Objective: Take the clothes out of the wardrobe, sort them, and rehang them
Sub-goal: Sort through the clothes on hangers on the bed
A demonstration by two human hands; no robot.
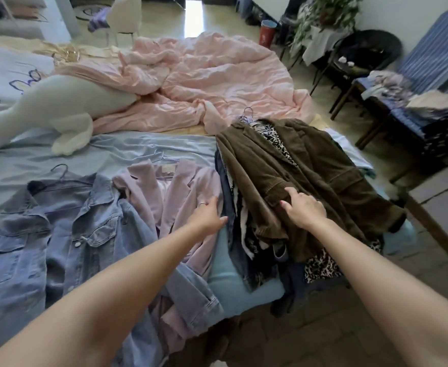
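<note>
While both bare arms reach forward over the bed (pixel 45 154), the head view shows the clothes laid out on its light blue sheet in three groups. At the near left lies a denim jacket (pixel 66 234) on a dark hanger (pixel 58 172), front open, one sleeve trailing toward the bed's near edge. Just to its right, partly overlapped by it, lies a lilac blazer (pixel 169 186), lapels spread. To the right of the blazer sits a pile of clothes (pixel 246 234): dark and patterned garments stacked in layers, with a brown corduroy jacket (pixel 310 165) on top and a leopard-print garment (pixel 320 266) showing at the collar and at the pile's near right edge. A cluster of hanger hooks (pixel 246 116) projects from the far end of the pile.

The left hand (pixel 209 215) rests between the blazer and the pile, fingers relaxed and extended, holding nothing; a ring is visible on one finger. The right hand (pixel 302 207) lies on the near edge of the brown corduroy jacket, fingers curled over the fabric; whether it actually grips the cloth cannot be determined.

Beyond the clothes, a crumpled pink duvet (pixel 217 83) and a white plush toy (pixel 58 107) occupy the far part of the bed. A striped chair (pixel 429 49) at the right carries folded textiles.
</note>
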